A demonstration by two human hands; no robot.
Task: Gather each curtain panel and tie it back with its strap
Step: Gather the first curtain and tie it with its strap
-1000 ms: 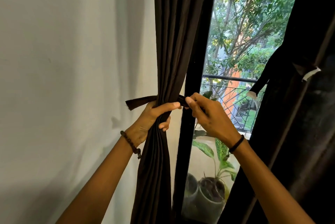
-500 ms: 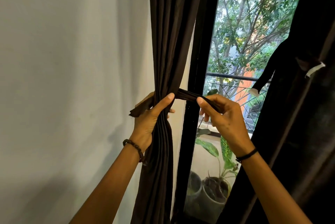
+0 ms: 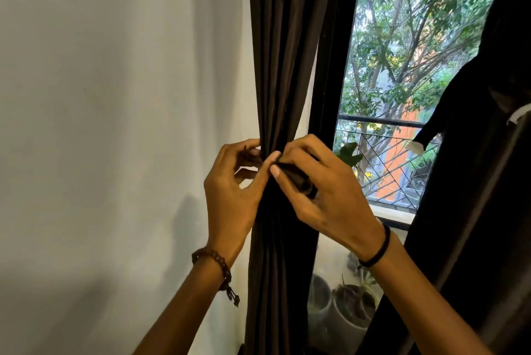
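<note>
While the left hand (image 3: 230, 191) pinches one end of the strap (image 3: 297, 181) beside the curtain (image 3: 278, 67), the right hand (image 3: 327, 199) grips the other

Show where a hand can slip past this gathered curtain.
Crowded at the strap, where the left hand and right hand meet. Free: bare wall left of the curtain panel, and a narrow wedge between panel and window frame above them.
</note>
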